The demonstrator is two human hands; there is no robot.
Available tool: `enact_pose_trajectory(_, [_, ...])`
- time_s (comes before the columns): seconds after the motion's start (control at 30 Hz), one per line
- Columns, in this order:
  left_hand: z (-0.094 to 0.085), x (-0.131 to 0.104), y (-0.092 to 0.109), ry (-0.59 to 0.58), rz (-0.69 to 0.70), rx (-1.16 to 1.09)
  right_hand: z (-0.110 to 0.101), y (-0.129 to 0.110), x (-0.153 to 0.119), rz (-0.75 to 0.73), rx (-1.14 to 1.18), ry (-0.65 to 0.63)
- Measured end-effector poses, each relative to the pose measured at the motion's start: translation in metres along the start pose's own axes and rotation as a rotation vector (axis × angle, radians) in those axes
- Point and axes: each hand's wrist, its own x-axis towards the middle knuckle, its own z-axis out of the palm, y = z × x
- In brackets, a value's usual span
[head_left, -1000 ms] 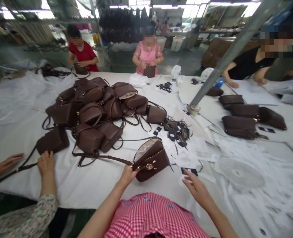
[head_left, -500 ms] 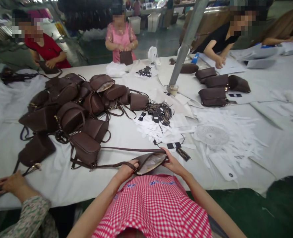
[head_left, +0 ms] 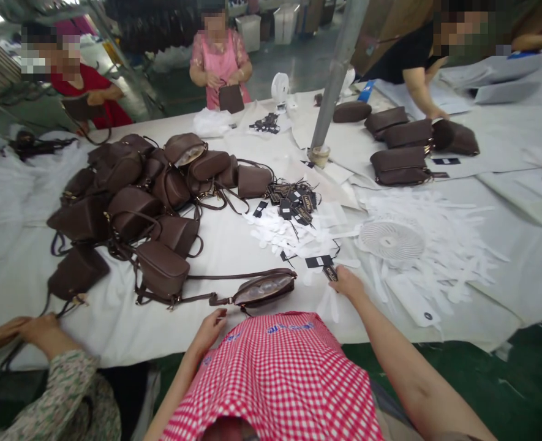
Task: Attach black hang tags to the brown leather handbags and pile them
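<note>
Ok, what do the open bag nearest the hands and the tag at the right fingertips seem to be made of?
Open bag: leather or imitation, can't tell which; smooth brown with soft sheen. Its lining: probably fabric, pale and wrinkled. Tag: likely stiff card, finish unclear; dark with lighter lettering, flat and straight-edged.

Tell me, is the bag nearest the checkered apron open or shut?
Open. The brown bag gapes at the top, showing pale lining inside.

A white fan (head_left: 280, 89) stands left of a slanting grey pole (head_left: 337, 76).
</note>
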Motion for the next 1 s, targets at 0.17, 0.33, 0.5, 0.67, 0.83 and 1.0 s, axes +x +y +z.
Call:
enact_pose_trajectory(0.17, [-0.026, -0.031, 0.035, 0.037, 0.024, 0.137, -0.028, 0.016, 0.011, -0.056, 0.030, -0.084])
enact_pose_trajectory(0.33, [-0.052, -0.052, 0.093, 0.099, 0.180, 0.256, -0.088, 0.032, 0.001, -0.162, 0.289, -0.009])
enact_pose_trajectory(0.5, [-0.036, -0.064, 0.178, 0.041, 0.453, 0.074, -0.141, -0.010, -0.049, -0.298, 1.161, -0.230])
enact_pose_trajectory(0.67, [-0.001, -0.064, 0.247, -0.203, 0.775, -0.227, -0.157, -0.077, -0.108, -0.502, 1.282, -0.589])
enact_pose_trajectory(0.83, [0.015, -0.053, 0.251, -0.466, 0.735, -0.366, -0.146, -0.115, -0.137, -0.597, 1.231, -0.815])
enact_pose_trajectory(1.0, [0.016, -0.043, 0.223, -0.414, 0.562, -0.452, -0.137, -0.122, -0.146, -0.556, 1.249, -0.877])
